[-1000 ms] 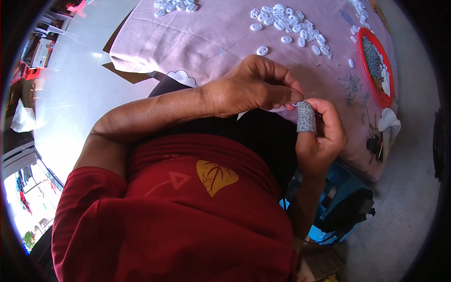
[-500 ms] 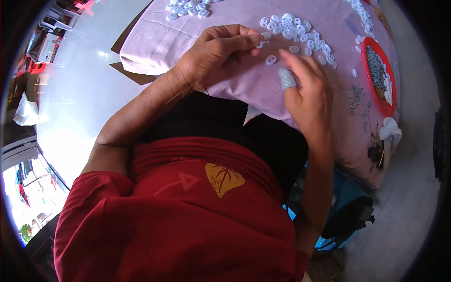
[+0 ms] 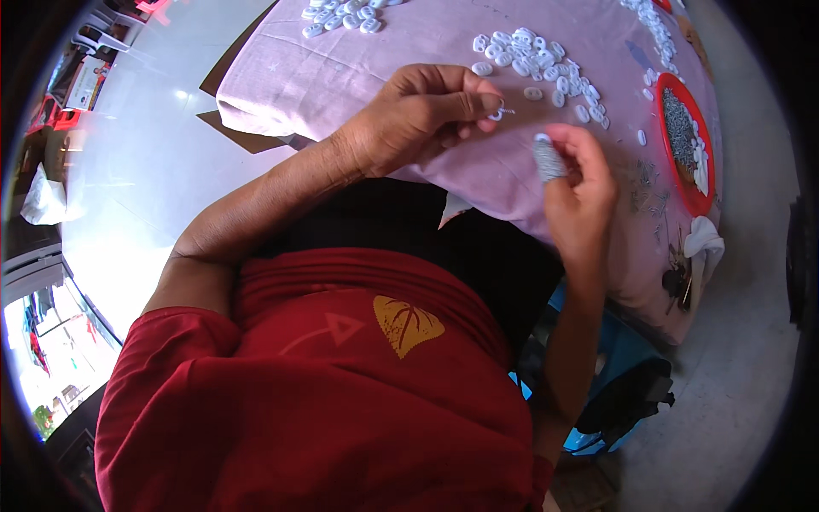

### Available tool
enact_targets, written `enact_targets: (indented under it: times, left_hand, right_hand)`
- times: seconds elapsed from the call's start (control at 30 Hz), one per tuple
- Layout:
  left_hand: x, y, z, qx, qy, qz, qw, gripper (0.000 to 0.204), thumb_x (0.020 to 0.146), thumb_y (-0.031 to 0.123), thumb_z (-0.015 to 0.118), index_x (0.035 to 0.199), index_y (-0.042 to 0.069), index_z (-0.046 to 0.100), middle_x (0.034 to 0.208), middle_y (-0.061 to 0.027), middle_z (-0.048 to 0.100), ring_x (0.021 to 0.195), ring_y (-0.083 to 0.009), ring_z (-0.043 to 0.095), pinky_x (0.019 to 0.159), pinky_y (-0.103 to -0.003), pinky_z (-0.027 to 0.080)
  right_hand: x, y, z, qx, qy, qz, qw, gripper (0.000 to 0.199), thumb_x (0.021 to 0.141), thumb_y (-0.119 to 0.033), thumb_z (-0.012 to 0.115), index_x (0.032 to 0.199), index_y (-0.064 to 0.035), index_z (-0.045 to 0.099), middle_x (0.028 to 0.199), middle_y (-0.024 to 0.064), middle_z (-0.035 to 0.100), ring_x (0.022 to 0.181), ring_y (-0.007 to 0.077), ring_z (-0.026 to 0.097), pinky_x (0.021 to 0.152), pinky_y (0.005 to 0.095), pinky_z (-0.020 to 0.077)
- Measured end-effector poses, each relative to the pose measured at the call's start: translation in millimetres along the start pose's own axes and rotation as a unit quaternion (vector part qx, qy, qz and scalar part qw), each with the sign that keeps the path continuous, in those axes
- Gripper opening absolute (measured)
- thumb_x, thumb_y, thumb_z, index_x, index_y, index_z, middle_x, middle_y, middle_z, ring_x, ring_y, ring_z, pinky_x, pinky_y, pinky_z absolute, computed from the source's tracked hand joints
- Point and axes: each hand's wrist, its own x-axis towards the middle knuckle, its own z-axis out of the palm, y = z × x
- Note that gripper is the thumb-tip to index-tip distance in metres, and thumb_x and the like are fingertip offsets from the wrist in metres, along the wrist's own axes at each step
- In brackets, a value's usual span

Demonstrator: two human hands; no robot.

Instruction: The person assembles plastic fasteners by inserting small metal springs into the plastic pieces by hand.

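Observation:
My left hand (image 3: pixel 418 119) is closed in a pinch above the pink cloth. Between thumb and forefinger it grips a small white plastic piece (image 3: pixel 496 114) with a thin metal pin (image 3: pixel 509 110) sticking out to the right. My right hand (image 3: pixel 584 183), its thumb wrapped in grey tape (image 3: pixel 548 160), is a little apart from the left. Its thumb and forefinger are closed on a small white oval piece (image 3: pixel 543 137), mostly covered by the fingertips. Just beyond both hands lies a loose heap of white oval pieces (image 3: pixel 537 58), and a single one (image 3: pixel 532 93) sits nearer.
A red tray (image 3: pixel 705 201) with grey metal pins and white pieces stands at the right. Loose pins (image 3: pixel 648 188) lie beside it, near a white cloth (image 3: pixel 705 239). More white pieces (image 3: pixel 350 13) are at the far left of the pink-covered table (image 3: pixel 299 68).
My right hand has picked a white oval piece off the cloth and drawn back toward me, fingers now pinched. My left hand has moved slightly right and nearer, still gripping its piece.

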Motion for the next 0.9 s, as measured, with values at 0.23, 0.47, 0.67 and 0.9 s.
enact_targets:
  times: [0.23,0.47,0.67,0.9]
  left_hand:
    - [0.1,-11.8,25.0,0.048,-0.066,0.005,0.997,0.017,0.093,0.02,0.062,0.103,0.007,0.065,0.083,0.0031,0.065,0.071,-0.0015,0.054,0.06,-0.017,0.041]
    - [-0.7,-14.4,33.9,0.036,-0.097,-0.02,0.994,0.016,0.094,0.018,0.06,0.103,0.005,0.064,0.087,0.0013,0.065,0.074,-0.0018,0.057,0.061,-0.015,0.044]
    - [-3.1,-19.9,40.3,0.025,-0.121,0.007,0.992,0.015,0.093,0.015,0.061,0.103,0.004,0.065,0.088,0.0022,0.064,0.076,-0.0015,0.057,0.064,-0.015,0.046]
    - [-5.0,-22.1,41.6,0.024,-0.11,0.005,0.994,0.016,0.092,0.013,0.062,0.105,0.003,0.065,0.087,0.0014,0.065,0.076,-0.0025,0.058,0.067,-0.017,0.048]
  right_hand:
    - [-23.0,-7.2,-21.9,0.244,0.037,0.221,0.944,0.021,0.088,-0.004,0.061,0.108,-0.0006,0.066,0.089,0.0023,0.065,0.073,0.0058,0.057,0.058,0.0192,0.0431]
    - [-33.2,-11.8,-21.5,0.295,0.045,0.241,0.924,0.021,0.089,-0.006,0.059,0.108,-0.0011,0.066,0.089,0.0047,0.068,0.068,0.007,0.06,0.054,0.0183,0.0429]
    - [-35.6,-16.8,-9.3,0.236,0.104,0.193,0.947,0.02,0.09,-0.002,0.056,0.106,0.0003,0.067,0.086,0.0025,0.066,0.065,0.0047,0.055,0.055,0.0173,0.0419]
    - [-40.5,-15.2,-6.5,0.19,0.092,0.149,0.966,0.022,0.089,0.002,0.054,0.106,0.0015,0.067,0.08,-0.001,0.061,0.061,0.0025,0.047,0.054,0.0166,0.0394]
